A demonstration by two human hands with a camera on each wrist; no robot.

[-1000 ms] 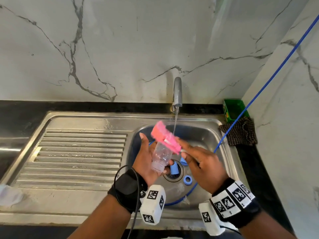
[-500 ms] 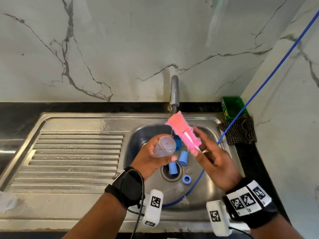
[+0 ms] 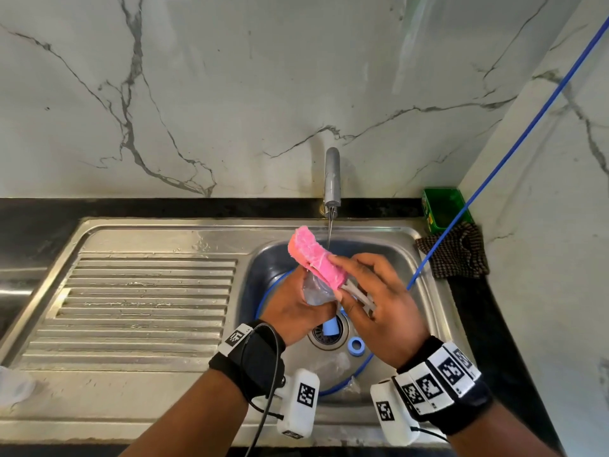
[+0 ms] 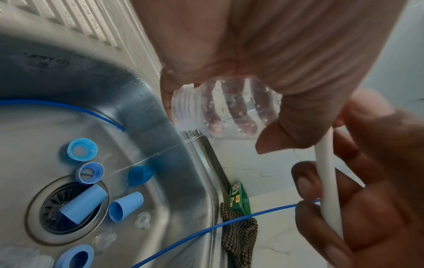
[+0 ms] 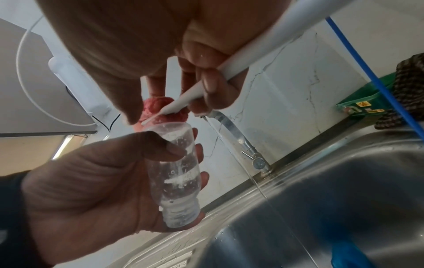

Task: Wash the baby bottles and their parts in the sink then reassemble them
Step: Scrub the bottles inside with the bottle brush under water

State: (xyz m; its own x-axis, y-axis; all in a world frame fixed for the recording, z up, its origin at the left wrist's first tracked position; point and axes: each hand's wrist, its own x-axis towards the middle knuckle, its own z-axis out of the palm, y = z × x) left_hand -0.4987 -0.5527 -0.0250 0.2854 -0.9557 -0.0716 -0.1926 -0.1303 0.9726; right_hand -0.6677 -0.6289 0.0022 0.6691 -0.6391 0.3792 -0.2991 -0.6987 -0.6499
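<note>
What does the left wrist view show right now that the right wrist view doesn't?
Only the left wrist view shows the sink floor: the drain, loose blue caps and rings around it, and a thin stream of water leaving the bottle's threaded mouth.

Only the right wrist view shows the running tap, the pink sponge head of the brush against the bottle's base, and the bottle's whole length with its neck pointing down.

Both show the left hand gripping the clear bottle, the right hand holding the white brush handle, and the blue hose.
</note>
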